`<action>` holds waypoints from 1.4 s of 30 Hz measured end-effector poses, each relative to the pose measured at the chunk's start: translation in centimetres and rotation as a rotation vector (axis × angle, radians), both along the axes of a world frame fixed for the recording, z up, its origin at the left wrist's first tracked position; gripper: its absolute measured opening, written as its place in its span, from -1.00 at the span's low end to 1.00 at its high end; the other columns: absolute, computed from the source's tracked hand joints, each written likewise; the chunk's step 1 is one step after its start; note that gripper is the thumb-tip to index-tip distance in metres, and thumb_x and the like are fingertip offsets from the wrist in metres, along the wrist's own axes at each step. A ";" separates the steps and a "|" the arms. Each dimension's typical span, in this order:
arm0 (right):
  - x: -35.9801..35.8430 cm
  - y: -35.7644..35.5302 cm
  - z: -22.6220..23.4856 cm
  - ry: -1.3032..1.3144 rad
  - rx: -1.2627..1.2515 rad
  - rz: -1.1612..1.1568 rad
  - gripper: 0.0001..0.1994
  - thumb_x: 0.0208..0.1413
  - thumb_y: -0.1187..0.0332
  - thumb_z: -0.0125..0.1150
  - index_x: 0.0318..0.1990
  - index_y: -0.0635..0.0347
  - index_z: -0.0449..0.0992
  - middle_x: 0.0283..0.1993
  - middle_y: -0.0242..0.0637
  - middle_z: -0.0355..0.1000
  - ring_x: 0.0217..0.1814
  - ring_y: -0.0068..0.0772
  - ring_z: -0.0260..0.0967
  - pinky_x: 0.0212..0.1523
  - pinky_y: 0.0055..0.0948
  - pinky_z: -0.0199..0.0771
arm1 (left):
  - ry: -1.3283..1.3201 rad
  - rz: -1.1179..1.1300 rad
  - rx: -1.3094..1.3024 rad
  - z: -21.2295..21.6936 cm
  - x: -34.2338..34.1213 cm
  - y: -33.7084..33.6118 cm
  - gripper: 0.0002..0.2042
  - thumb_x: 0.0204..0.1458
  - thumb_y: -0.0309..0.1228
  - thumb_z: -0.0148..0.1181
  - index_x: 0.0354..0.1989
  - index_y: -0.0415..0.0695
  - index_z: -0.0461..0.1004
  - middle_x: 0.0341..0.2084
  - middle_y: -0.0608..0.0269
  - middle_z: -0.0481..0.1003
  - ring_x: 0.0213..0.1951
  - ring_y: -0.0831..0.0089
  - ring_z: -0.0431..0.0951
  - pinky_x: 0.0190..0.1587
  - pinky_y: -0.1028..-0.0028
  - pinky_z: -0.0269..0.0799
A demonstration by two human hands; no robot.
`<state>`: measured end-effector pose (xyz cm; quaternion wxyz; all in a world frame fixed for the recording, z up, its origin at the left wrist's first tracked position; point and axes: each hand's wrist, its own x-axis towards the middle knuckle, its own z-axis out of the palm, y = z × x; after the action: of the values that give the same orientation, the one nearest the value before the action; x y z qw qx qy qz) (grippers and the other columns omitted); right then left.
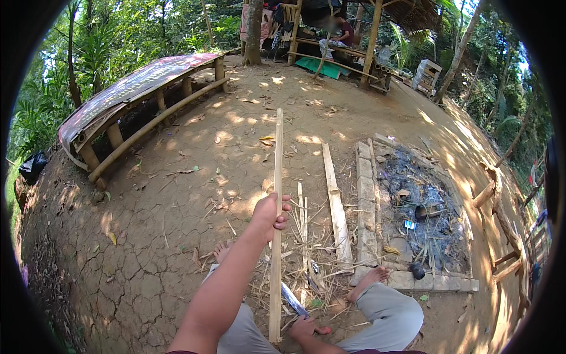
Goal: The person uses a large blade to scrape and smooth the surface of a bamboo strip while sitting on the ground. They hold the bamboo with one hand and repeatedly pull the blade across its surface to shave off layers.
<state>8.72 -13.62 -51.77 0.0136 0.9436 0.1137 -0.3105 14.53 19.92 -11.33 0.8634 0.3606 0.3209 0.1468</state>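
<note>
My left hand (272, 211) is closed around a long, pale bamboo strip (276, 289), which stands nearly lengthwise in front of me, its lower end close to my lap. Low between my knees, my right hand (303, 328) is wrapped round the handle of a machete (292, 300). The blade points forward and left, just right of the strip and apart from it as far as I can see. A wider split bamboo slat (336, 206) lies on the ground to the right. Several thin bamboo slivers (304, 227) and shavings are scattered between my bare feet.
A brick-edged fire pit (367, 200) with ash and litter is at my right. Left stands a low bamboo bench (159, 100) with a sheet on top. A wooden railing (501, 218) runs along the far right. Another person (342, 36) sits under a bamboo shelter (368, 50) at the back.
</note>
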 end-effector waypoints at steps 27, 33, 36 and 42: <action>8.8 8.8 23.9 0.554 0.882 -0.264 -0.79 0.33 0.30 -0.05 -0.15 0.28 0.40 -0.46 -0.30 0.45 -0.64 -0.55 0.37 -0.68 -0.51 0.38 | -0.167 -0.039 0.125 3.3 0.9 -3.6 -0.81 0.35 -0.31 -0.32 -0.01 -0.08 0.17 -0.48 0.22 0.41 -0.72 0.61 0.21 -0.72 0.57 0.14; 16.1 10.2 40.6 -0.060 1.224 0.154 -0.84 0.34 0.37 -0.08 -0.12 0.27 0.38 -0.46 -0.38 0.42 -0.61 -0.64 0.36 -0.61 -0.58 0.35 | -0.168 -0.032 0.145 4.0 1.0 -3.5 -0.82 0.32 -0.34 -0.28 -0.07 -0.11 0.24 -0.46 0.22 0.41 -0.64 0.54 0.33 -0.64 0.51 0.28; 16.7 11.5 46.8 -0.300 1.171 0.303 -0.84 0.30 0.39 -0.02 -0.09 0.26 0.42 -0.53 -0.33 0.33 -0.59 -0.56 0.30 -0.53 -0.48 0.31 | -0.181 -0.068 0.177 4.0 1.4 -4.0 -0.81 0.26 -0.39 -0.27 -0.10 -0.15 0.27 -0.44 0.22 0.40 -0.63 0.53 0.34 -0.63 0.50 0.29; 18.3 10.9 44.7 -0.475 0.996 0.505 -0.85 0.19 0.34 0.05 -0.26 0.25 0.37 -0.42 -0.06 0.38 -0.38 -0.01 0.38 -0.33 -0.16 0.34 | -0.106 -0.196 0.174 4.7 2.6 -8.4 -0.83 0.22 -0.37 -0.24 -0.19 -0.17 0.26 -0.48 0.25 0.34 -0.67 0.53 0.31 -0.67 0.49 0.25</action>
<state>27.05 -2.77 -7.08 -0.3312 0.8239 0.4598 0.0121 17.11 11.54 -6.67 0.8548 0.4554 0.2243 0.1080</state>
